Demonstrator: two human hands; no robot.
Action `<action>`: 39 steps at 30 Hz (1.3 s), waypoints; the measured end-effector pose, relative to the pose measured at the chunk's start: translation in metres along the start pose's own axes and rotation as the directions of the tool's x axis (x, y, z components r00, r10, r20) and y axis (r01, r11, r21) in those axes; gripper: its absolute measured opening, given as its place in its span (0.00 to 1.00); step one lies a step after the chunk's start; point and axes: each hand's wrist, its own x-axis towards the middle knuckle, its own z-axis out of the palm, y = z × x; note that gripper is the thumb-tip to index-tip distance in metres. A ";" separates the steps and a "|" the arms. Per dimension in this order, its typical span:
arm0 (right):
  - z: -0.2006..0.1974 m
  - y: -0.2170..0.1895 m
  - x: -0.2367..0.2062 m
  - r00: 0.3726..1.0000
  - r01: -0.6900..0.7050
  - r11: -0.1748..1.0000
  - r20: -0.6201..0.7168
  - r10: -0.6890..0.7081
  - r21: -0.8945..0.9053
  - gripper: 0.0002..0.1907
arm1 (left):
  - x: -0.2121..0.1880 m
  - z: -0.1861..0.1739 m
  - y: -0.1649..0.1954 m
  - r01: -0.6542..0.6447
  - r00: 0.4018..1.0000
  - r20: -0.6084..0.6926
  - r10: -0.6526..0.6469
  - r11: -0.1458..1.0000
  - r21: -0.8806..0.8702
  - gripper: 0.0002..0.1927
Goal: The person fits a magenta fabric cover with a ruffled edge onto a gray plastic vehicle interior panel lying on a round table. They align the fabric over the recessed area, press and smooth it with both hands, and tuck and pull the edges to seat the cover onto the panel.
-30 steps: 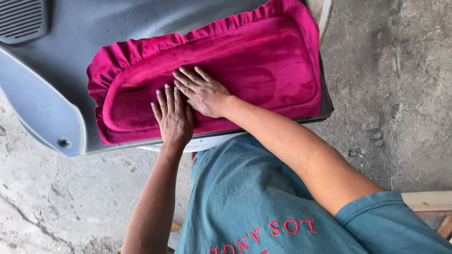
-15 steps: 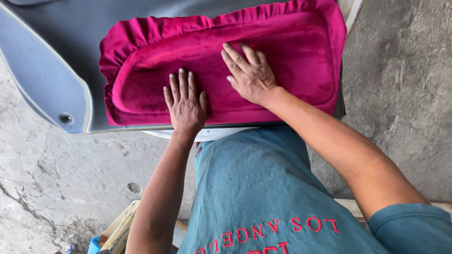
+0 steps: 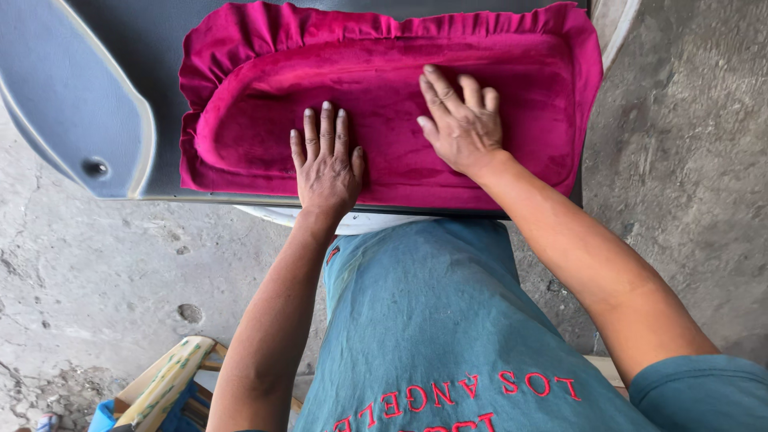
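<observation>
- My left hand (image 3: pixel 326 164) lies flat on the pink cloth (image 3: pixel 384 88), fingers (image 3: pixel 322 128) straight, close together, holding nothing.
- My right hand (image 3: pixel 462 126) presses flat beside it, fingers slightly spread, empty.
- The cloth covers a raised pad on the grey panel (image 3: pixel 76 104), above the concrete floor (image 3: pixel 104 280).

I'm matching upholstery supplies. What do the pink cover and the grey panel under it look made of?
The pink cover looks like velvet or velour: soft nap shading under the left hand and right hand, ruffled edge. The grey panel looks like moulded plastic or vinyl, smooth matte.
</observation>
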 end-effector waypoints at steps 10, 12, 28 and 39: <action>0.003 0.015 -0.017 0.996 -0.060 0.998 -0.057 0.061 0.021 0.29 | -0.001 0.002 -0.001 -0.015 1.000 -0.026 0.015 1.000 -0.002 0.34; -0.002 0.028 -0.023 0.988 -0.096 0.992 -0.114 0.104 0.076 0.25 | -0.001 0.000 0.001 -0.040 0.995 -0.092 0.040 0.999 -0.001 0.34; -0.014 0.052 0.038 0.937 -0.109 0.990 -0.325 0.131 0.086 0.33 | 0.123 -0.043 0.022 -0.354 0.830 -0.417 0.371 0.927 0.121 0.28; -0.004 0.051 0.040 0.929 -0.182 0.972 -0.300 0.219 0.145 0.35 | 0.126 -0.032 0.020 -0.314 0.858 -0.387 0.338 0.941 0.128 0.29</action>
